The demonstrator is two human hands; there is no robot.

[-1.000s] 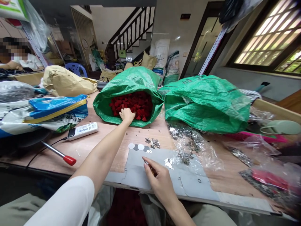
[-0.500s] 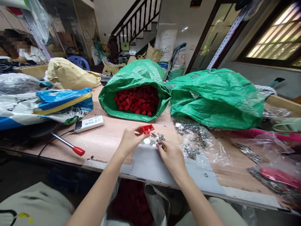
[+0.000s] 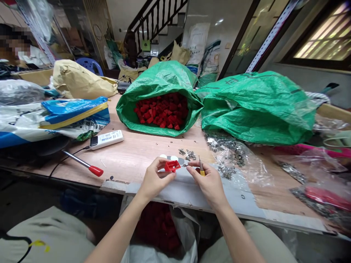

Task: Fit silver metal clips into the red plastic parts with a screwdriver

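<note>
Thumb and fingers of the left hand (image 3: 153, 180) grip a red part (image 3: 172, 166), a small hollow frame, tilted above the grey sheet (image 3: 219, 199). At its 3 o'clock, thumb and finger of the right hand (image 3: 211, 184) pinch a small metal bit (image 3: 185, 165); whether it touches the part I cannot tell. Those fingers also hold a tool (image 3: 202, 171), yellow at the handle, its thin metal tip toward 12.

Just beyond the hands, at 12, lie white and grey discs (image 3: 174, 158), with 2 small heaps of metal pieces (image 3: 189, 155) near them at 1. At 3 spreads a clear bag (image 3: 246, 171) with more metal pieces about it.

Well out at 12, a green sack (image 3: 164, 75) gapes toward the person, full of red parts (image 3: 161, 113). A 2nd sack (image 3: 260, 109), also green, touches it at 2. A red-knobbed lever (image 3: 95, 171) points in from 9; at 10 lie a white device (image 3: 106, 139) and, beyond, a blue-and-white bag (image 3: 75, 115). At 6, below the table edge, a pale sack (image 3: 189, 228) holds more red parts. Farthest, at 10, sits another person (image 3: 35, 56).
</note>
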